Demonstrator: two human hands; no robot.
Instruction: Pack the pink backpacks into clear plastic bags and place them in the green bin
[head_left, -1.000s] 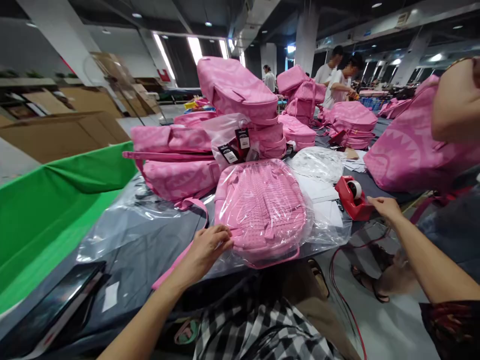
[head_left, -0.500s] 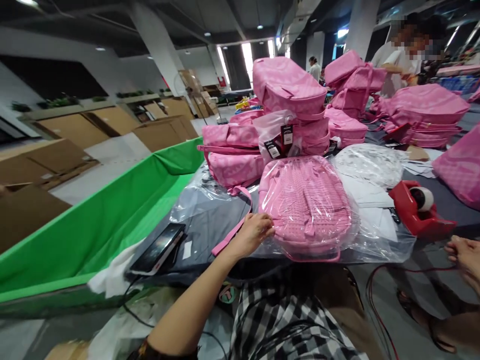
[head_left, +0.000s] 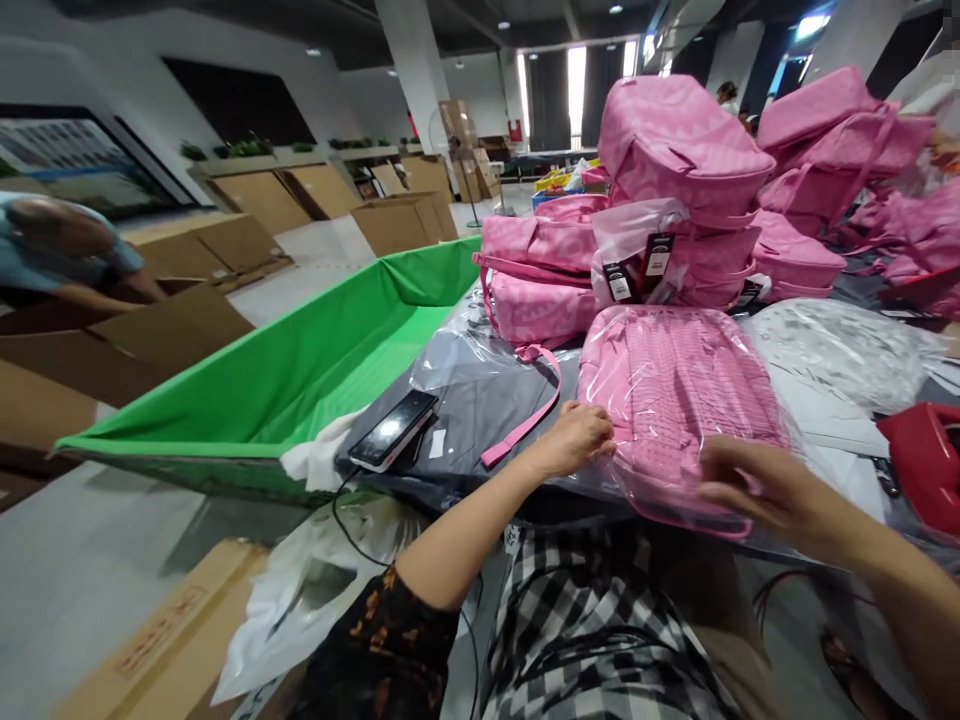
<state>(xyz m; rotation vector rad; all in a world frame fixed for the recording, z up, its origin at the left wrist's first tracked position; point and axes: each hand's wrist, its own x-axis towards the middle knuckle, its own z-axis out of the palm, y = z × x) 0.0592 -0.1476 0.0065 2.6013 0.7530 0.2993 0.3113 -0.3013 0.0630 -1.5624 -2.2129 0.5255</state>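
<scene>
A pink backpack [head_left: 679, 375] lies front down on the table inside a clear plastic bag [head_left: 780, 420], its padded back facing up. At its left edge, my left hand [head_left: 581, 438] is closed, fingers pinching the bag's plastic. Over the lower right part of the backpack hovers my right hand [head_left: 757, 492], smeared by motion; whether it holds anything cannot be made out. A loose pink strap [head_left: 529, 425] lies left of the bag. To the right stands a red tape dispenser [head_left: 930, 465], partly cut off by the frame.
Stacked pink backpacks [head_left: 679, 140] rise behind. A phone [head_left: 394, 428] on a cable lies at the table's left edge. Left of the table is a green-lined bin [head_left: 247, 370]. A person [head_left: 60, 250] bends over a cardboard box [head_left: 150, 340]. White paper [head_left: 825, 400] lies on the right.
My right hand has come from beside the tape dispenser to above the bagged backpack. My left hand stays at the bag's edge. The view has turned left, bringing a bending person into sight.
</scene>
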